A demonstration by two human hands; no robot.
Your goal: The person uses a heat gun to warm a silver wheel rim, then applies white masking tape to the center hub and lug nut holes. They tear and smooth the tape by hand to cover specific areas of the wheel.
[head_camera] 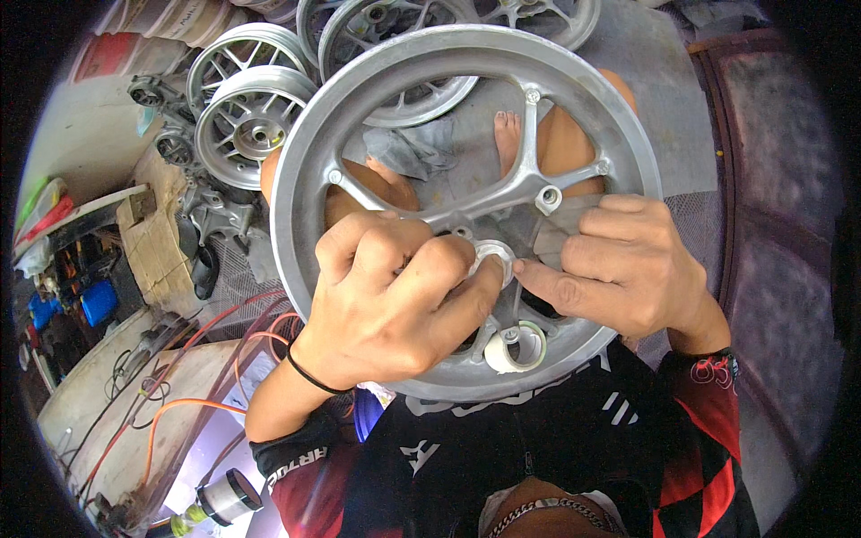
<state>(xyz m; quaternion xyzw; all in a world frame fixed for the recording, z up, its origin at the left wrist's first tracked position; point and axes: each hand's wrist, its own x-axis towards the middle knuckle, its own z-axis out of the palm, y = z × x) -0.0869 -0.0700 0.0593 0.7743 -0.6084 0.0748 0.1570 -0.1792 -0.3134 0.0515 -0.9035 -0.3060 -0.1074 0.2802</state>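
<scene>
A grey cast-metal motorcycle wheel (pixel 464 44) lies across my lap, its forked spokes facing up. My left hand (pixel 397 296) reaches over the spokes with fingers curled, one fingertip pressing on the pale ring of the wheel hub (pixel 498 254). From the other side, my right hand (pixel 622 269) points its index finger at the hub's edge, the other fingers folded. Whether either hand pinches something small is hidden. A roll of white masking tape (pixel 504 360) sits at a spoke end near my chest. A brownish-grey flat area (pixel 558 232) shows beside my right fingers; I cannot tell what it is.
Several other cast wheels (pixel 249 134) stand ahead and to the left. Metal engine castings (pixel 218 208) lie near cardboard (pixel 151 249). Orange and red hoses (pixel 195 402) run at the lower left. A grey cloth (pixel 414 148) is by my feet; dark-framed panels (pixel 773 202) rise at right.
</scene>
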